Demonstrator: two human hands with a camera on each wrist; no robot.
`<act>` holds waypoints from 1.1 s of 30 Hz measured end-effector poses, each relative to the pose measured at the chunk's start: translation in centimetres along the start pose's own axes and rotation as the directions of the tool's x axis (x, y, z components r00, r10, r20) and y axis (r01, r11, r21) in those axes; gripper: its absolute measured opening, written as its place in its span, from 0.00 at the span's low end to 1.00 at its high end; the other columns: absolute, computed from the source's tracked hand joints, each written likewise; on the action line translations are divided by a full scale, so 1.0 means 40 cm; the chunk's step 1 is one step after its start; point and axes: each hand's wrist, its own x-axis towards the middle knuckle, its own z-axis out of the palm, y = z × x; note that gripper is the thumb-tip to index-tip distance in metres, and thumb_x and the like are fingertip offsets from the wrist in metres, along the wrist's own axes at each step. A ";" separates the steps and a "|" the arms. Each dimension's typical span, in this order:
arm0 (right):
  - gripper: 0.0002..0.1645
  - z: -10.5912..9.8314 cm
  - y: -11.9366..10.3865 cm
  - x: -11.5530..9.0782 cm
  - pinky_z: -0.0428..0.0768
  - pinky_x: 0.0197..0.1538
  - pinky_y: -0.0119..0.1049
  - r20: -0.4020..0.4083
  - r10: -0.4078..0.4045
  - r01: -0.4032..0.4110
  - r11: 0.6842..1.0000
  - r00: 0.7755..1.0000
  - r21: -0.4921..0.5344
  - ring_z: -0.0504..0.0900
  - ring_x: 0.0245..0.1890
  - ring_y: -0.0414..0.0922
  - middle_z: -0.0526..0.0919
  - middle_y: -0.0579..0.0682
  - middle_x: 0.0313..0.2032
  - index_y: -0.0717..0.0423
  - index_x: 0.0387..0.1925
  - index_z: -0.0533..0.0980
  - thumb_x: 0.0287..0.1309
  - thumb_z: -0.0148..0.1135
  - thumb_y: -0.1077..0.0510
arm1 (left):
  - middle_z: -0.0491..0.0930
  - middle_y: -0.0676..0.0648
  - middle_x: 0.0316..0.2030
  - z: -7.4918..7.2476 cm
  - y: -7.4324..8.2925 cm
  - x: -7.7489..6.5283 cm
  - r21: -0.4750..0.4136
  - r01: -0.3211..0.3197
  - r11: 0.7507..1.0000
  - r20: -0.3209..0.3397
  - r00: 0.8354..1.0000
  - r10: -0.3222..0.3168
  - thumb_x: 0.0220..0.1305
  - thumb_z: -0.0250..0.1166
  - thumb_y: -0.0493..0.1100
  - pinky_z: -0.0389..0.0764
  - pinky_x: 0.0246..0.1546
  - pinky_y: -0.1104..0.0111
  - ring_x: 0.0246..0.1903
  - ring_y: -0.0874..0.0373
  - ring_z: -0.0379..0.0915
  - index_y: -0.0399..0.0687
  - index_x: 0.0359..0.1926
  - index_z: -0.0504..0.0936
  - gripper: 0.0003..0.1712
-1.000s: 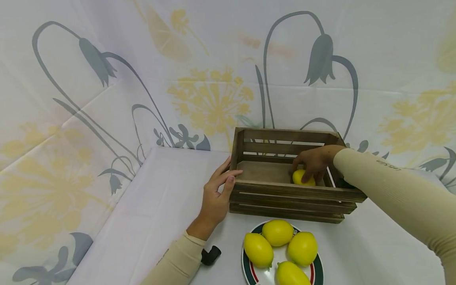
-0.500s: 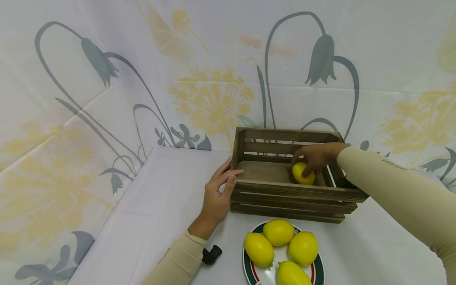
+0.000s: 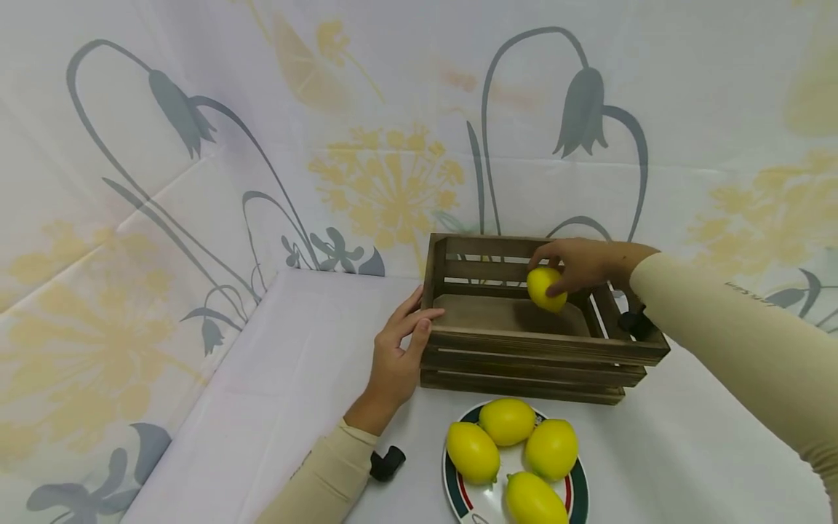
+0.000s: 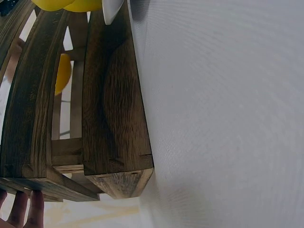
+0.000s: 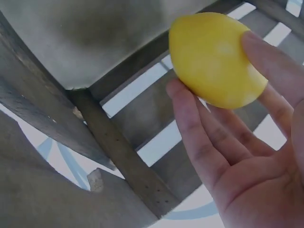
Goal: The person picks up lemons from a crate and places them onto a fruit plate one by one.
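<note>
In the head view my right hand [image 3: 583,263] pinches a yellow lemon [image 3: 546,290] above the floor of a brown slatted wooden crate [image 3: 517,342]. The right wrist view shows this lemon [image 5: 213,59] between the thumb and the fingertips, clear of the slats. My left hand [image 3: 396,356] rests against the crate's left end, one finger reaching over its rim. Fingers [image 4: 35,209] of that hand touch the crate end in the left wrist view. Apart from the held lemon, no fruit shows on the visible crate floor.
In front of the crate stands a white plate [image 3: 581,489] with a green and red rim, bearing several lemons [image 3: 473,453]. A patterned cloth [image 3: 393,87] hangs behind the crate. White cloth [image 3: 314,364] covers the table.
My right hand has lifted the lemon from the crate floor, up and slightly left. The left hand has stayed at the crate's left end.
</note>
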 end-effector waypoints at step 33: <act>0.36 0.061 -0.058 -0.204 0.87 0.45 0.41 -0.431 -0.137 0.209 0.970 0.892 0.125 0.87 0.46 0.55 0.77 0.60 0.58 0.57 0.66 0.69 0.58 0.71 0.62 | 0.66 0.49 0.73 -0.006 -0.001 0.001 -0.007 0.000 1.000 0.005 1.000 0.000 0.76 0.55 0.42 0.71 0.67 0.52 0.73 0.54 0.61 0.52 0.56 0.84 0.15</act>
